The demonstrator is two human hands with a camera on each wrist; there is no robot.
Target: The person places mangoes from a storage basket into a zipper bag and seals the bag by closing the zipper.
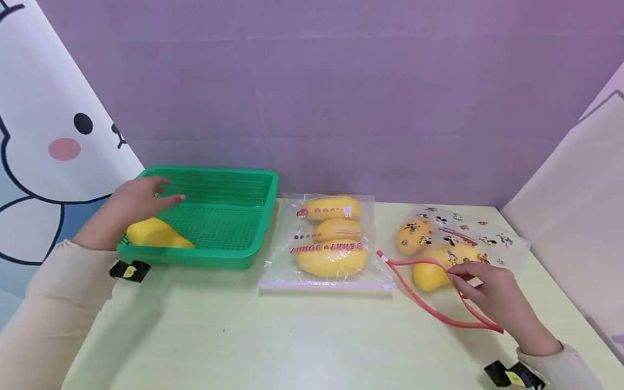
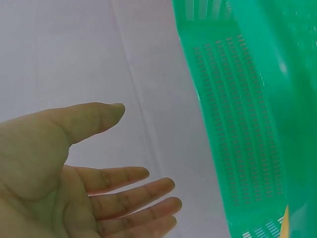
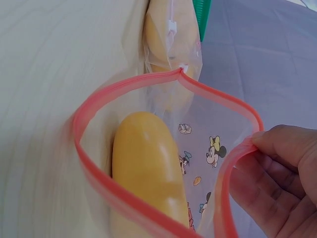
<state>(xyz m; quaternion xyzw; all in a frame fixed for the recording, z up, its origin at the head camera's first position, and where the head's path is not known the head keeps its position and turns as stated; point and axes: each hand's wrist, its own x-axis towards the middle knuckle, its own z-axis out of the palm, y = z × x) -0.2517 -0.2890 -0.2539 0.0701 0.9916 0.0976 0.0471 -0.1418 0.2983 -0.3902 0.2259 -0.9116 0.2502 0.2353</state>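
My right hand [image 1: 492, 292] pinches the red-edged mouth of a clear zip bag [image 3: 215, 173] printed with cartoon figures. The bag's mouth gapes, and inside lie a long yellow fruit-like piece [image 3: 143, 163] and a rounder yellow piece [image 1: 413, 236]. Over the left side of a green basket [image 1: 253, 257] hovers my left hand [image 1: 141, 203], thumb and fingers spread and holding nothing. Below it in the head view, a yellow pear-shaped piece [image 1: 158, 234] lies in the basket near its front left corner.
Between the basket and the red-edged bag lies another clear zip bag [image 1: 280, 260] with a pale purple edge, holding 3 yellow pieces. All stand on a pale table [image 1: 273, 336]. A purple cloth [image 1: 312, 97] hangs behind.
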